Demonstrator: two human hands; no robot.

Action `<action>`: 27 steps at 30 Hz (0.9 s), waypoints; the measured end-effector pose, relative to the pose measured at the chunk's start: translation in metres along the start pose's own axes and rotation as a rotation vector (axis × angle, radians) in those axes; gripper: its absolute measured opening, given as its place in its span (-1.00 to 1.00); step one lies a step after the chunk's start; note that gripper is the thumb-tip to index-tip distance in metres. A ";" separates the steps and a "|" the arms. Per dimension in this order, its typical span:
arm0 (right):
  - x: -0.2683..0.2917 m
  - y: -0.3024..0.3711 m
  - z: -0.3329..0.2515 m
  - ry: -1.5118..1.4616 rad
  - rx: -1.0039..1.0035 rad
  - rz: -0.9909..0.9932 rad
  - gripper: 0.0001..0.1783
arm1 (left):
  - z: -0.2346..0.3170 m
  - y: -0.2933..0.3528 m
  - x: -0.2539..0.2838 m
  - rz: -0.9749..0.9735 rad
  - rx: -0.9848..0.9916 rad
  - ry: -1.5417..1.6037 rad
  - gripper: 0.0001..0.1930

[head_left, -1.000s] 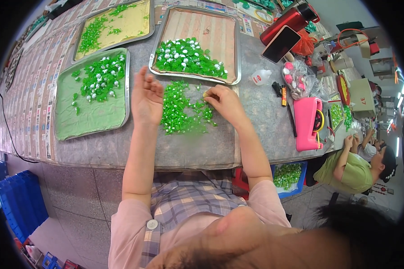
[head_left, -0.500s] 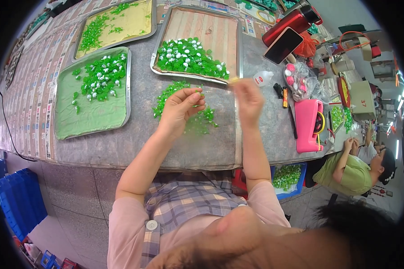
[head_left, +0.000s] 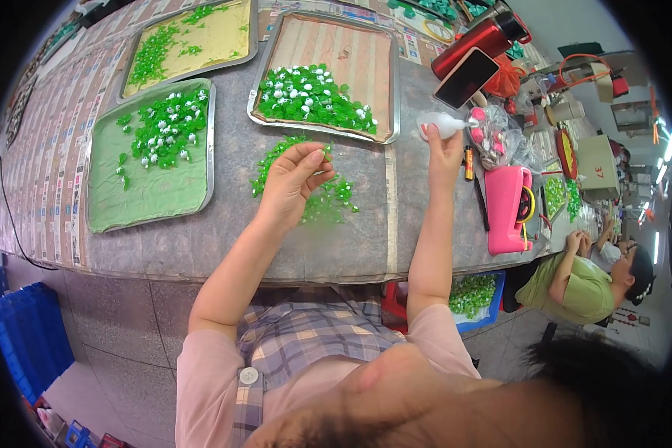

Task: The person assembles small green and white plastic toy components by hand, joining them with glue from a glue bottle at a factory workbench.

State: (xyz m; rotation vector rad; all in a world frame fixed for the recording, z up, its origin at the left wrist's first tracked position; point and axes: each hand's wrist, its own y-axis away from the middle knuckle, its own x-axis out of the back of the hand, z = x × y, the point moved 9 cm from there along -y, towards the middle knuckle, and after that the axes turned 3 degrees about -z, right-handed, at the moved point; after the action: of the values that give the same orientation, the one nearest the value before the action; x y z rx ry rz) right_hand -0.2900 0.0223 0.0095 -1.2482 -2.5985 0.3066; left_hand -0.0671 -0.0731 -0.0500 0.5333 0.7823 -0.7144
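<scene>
My left hand [head_left: 294,183] is closed in a pinch above a loose pile of small green plastic pieces [head_left: 337,193] on the table. A bit of green shows at its fingertips, mostly hidden by them. Further right, my right hand [head_left: 446,158] grips a small white squeeze bottle [head_left: 444,122] with a thin nozzle pointing right. Behind my left hand stands a metal-rimmed tray [head_left: 328,37] with a pinkish lining, bearing a heap of green pieces with white ball-like parts [head_left: 313,97].
At left lie a green-lined tray [head_left: 138,201] and a yellow-lined tray [head_left: 220,41]. A phone [head_left: 467,78], red flask [head_left: 478,41], pink tape dispenser [head_left: 505,213] and bag of pink balls [head_left: 500,138] crowd the right. A person in green [head_left: 575,287] sits beyond.
My right hand has moved right from beside the tray and taken hold of the white bottle. My left hand keeps its pinch over the pile.
</scene>
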 end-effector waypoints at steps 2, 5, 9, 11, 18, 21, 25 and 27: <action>-0.014 0.013 -0.037 -0.221 0.091 -0.004 -0.70 | -0.002 0.000 0.002 -0.002 0.005 0.027 -0.86; -0.025 0.028 -0.057 -0.238 0.111 -0.119 -0.69 | -0.003 -0.001 0.001 -0.020 0.023 0.066 -0.86; -0.032 0.045 -0.083 -0.236 0.223 -0.091 -0.61 | -0.005 -0.002 0.000 -0.013 0.042 0.077 -0.84; -0.038 0.050 -0.090 -0.227 0.240 -0.098 -0.61 | -0.005 -0.002 -0.001 -0.009 0.045 0.070 -0.84; -0.047 0.061 -0.101 0.050 0.385 -0.104 -0.65 | -0.006 -0.002 0.000 -0.021 0.042 0.068 -0.83; -0.048 0.061 -0.098 0.088 0.380 -0.124 -0.65 | -0.006 -0.002 -0.001 -0.018 0.043 0.074 -0.82; -0.048 0.060 -0.094 0.063 0.326 -0.118 -0.66 | -0.006 -0.002 0.000 -0.019 0.050 0.070 -0.82; -0.049 0.060 -0.095 0.100 0.347 -0.129 -0.67 | -0.005 -0.002 -0.001 -0.024 0.051 0.070 -0.82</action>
State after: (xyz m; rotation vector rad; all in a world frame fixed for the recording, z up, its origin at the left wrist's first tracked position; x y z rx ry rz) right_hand -0.1870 0.0281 0.0758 -0.9477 -2.3955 0.6210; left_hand -0.0713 -0.0700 -0.0527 0.5986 0.8387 -0.7420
